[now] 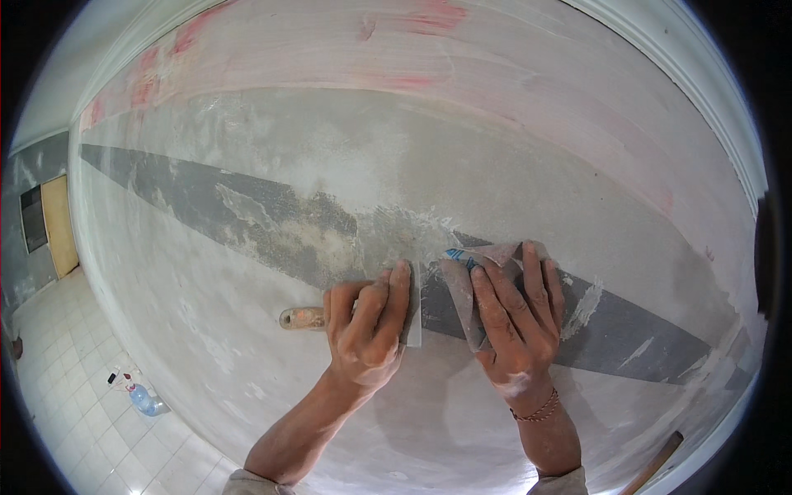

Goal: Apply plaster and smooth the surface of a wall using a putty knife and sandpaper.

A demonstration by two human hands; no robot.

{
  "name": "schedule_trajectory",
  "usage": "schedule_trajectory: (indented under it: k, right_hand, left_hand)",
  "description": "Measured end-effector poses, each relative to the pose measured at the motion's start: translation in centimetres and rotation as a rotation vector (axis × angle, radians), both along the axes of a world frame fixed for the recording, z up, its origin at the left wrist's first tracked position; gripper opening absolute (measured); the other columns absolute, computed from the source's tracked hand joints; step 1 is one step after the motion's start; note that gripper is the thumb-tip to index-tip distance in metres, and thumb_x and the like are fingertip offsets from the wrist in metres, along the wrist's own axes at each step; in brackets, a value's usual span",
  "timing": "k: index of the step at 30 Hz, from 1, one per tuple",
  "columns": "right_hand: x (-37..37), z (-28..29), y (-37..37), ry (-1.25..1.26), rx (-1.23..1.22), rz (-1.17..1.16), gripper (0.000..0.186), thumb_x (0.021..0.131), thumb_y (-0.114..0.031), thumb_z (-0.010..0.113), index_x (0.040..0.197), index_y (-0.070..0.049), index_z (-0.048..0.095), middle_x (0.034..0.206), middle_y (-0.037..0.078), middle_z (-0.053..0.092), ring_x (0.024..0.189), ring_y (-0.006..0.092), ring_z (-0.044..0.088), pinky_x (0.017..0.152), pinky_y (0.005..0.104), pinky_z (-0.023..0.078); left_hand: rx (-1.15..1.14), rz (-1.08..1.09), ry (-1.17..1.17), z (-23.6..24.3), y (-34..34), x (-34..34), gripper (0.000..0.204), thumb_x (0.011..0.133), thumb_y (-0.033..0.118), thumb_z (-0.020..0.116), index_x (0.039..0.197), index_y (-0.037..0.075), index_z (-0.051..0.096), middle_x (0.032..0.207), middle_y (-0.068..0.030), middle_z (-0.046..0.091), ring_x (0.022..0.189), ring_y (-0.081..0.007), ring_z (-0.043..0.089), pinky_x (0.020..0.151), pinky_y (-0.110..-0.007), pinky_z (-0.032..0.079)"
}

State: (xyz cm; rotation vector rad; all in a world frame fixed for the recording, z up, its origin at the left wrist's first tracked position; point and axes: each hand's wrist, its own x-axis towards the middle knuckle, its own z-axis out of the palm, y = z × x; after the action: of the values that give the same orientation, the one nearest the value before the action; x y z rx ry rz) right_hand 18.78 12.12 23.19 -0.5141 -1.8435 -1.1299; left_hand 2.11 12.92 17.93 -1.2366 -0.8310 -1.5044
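Fingers curled, my left hand [363, 326] grips a putty knife [303, 318]. Its worn handle sticks out to the left, and the thin blade stands upright against the wall right of my fingertips. A creased piece of sandpaper [458, 289] with blue print on its back lies under my right hand [520, 318], which presses it to the wall with bent fingers. Both hands are side by side on a dark grey band [627, 330] crossing the plastered wall [247, 132]. Pale, rough filler patches [396, 231] show just above my hands.
At the lower left is a white tiled floor [74, 363] with a blue plastic bottle [143, 400] on it. Beyond stands a yellowish door panel [59, 223]. A wooden stick [660, 458] juts in at the lower right. White moulding [685, 74] edges the wall.
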Motion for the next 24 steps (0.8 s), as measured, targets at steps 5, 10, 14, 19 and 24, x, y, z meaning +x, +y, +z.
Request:
schedule_trajectory:
  k: [5, 10, 14, 19, 24]
  right_hand:
    - [0.1, 0.0, 0.0, 0.002, 0.006, 0.013, 0.028, 0.083, -0.019, 0.048, 0.107, -0.011, 0.061, 0.111, 0.005, 0.061, 0.119, 0.0316, 0.044, 0.104, 0.0480, 0.023]
    - [0.3, -0.1, -0.3, 0.007, -0.018, 0.023, 0.029, 0.085, -0.023, 0.046, 0.105, -0.011, 0.062, 0.110, 0.006, 0.061, 0.118, 0.0316, 0.044, 0.104, 0.0473, 0.023]
    - [0.4, -0.1, 0.0, 0.017, -0.010, 0.033, 0.029, 0.085, -0.024, 0.045, 0.105, -0.010, 0.062, 0.109, 0.006, 0.061, 0.118, 0.0319, 0.044, 0.104, 0.0473, 0.023]
    - [0.1, 0.3, -0.3, 0.015, 0.020, 0.027, 0.028, 0.085, -0.022, 0.046, 0.104, -0.010, 0.062, 0.109, 0.006, 0.061, 0.118, 0.0321, 0.044, 0.103, 0.0477, 0.025]
    - [0.1, 0.3, -0.3, 0.007, -0.010, 0.040, 0.028, 0.084, -0.021, 0.048, 0.105, -0.010, 0.062, 0.110, 0.006, 0.061, 0.118, 0.0325, 0.045, 0.103, 0.0481, 0.026]
  left_hand:
    - [-0.031, -0.003, 0.023, -0.6, -0.4, 0.3, 0.028, 0.067, 0.005, 0.067, 0.094, 0.001, 0.065, 0.078, -0.0024, 0.056, 0.064, -0.0164, 0.048, 0.054, -0.026, 0.040]
    - [-0.004, -0.045, 0.043, 0.5, -0.3, 0.9, 0.028, 0.066, 0.005, 0.068, 0.093, 0.000, 0.065, 0.077, -0.0025, 0.055, 0.066, -0.0163, 0.048, 0.054, -0.026, 0.040]
    - [0.003, -0.040, 0.034, 0.2, 0.2, 1.0, 0.028, 0.065, 0.005, 0.068, 0.093, 0.000, 0.065, 0.077, -0.0026, 0.055, 0.066, -0.0161, 0.048, 0.054, -0.026, 0.040]
    - [0.008, -0.055, 0.026, 0.7, -0.1, 1.2, 0.033, 0.062, 0.003, 0.064, 0.094, -0.001, 0.065, 0.075, 0.0009, 0.050, 0.070, -0.0129, 0.049, 0.058, -0.027, 0.036]
    - [0.013, -0.059, 0.011, -0.4, -0.1, 1.4, 0.033, 0.061, 0.001, 0.064, 0.094, -0.001, 0.065, 0.073, 0.0007, 0.049, 0.070, -0.0132, 0.049, 0.059, -0.027, 0.036]
